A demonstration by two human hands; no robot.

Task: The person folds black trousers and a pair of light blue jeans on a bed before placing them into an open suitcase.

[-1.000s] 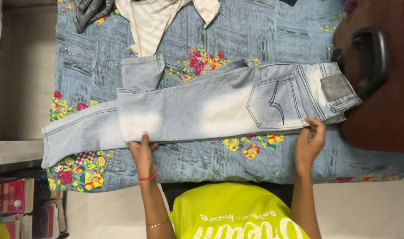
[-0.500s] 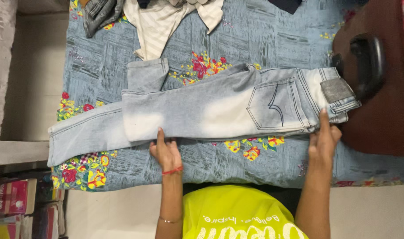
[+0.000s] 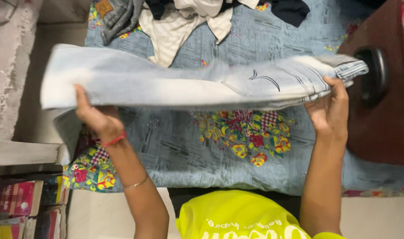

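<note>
Now we have the pale jeans [image 3: 175,84] lifted off the flowered bedsheet [image 3: 219,146], stretched between both hands in mid-fold. Our left hand [image 3: 95,116] is clamped on the leg end, our right hand [image 3: 330,110] closed on the waistband beside the dark red suitcase [image 3: 388,128]. Next, we judge, comes bringing the two ends together evenly. Farther off lies a heap of other clothes [image 3: 179,22].

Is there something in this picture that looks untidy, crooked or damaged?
Nothing looks damaged. The left hand and right hand hold the light jeans stretched above the floral bedsheet. One leg end droops loose below the left hand. At the top edge, a pile of clothes lies unfolded and crumpled.
</note>
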